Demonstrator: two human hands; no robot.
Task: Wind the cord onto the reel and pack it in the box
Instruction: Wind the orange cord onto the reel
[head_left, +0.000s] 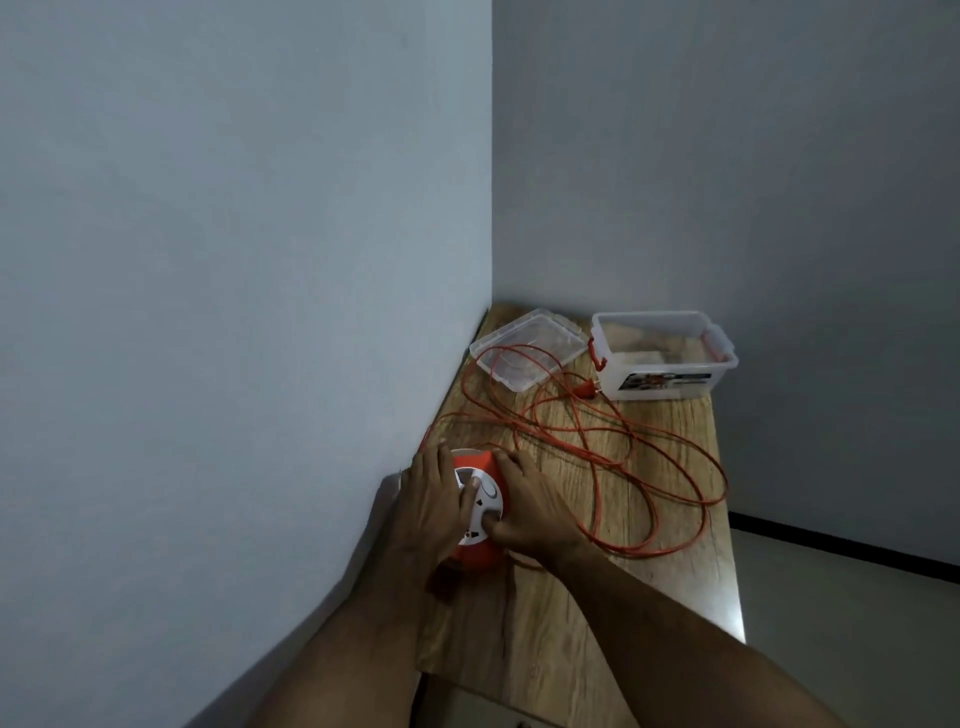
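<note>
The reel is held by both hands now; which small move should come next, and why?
Probably start turning the reel to draw in cord. Both the left hand and the right hand already grip it, while nearly all the orange cord lies in loose loops on the table.

Wood-grain surface (665, 467), pale brown, matt with a faint sheen at its right edge. Clear, smooth plastic for the box (667, 358) at the far right corner, with red plastic clasps and a glossy printed label on its side. Same clear plastic for the lid (527, 353) beside it. Thin orange cord (613, 441), smooth-sheathed. Reel (475, 512) of orange and white plastic, slightly glossy. Matt painted walls (234, 234).
</note>
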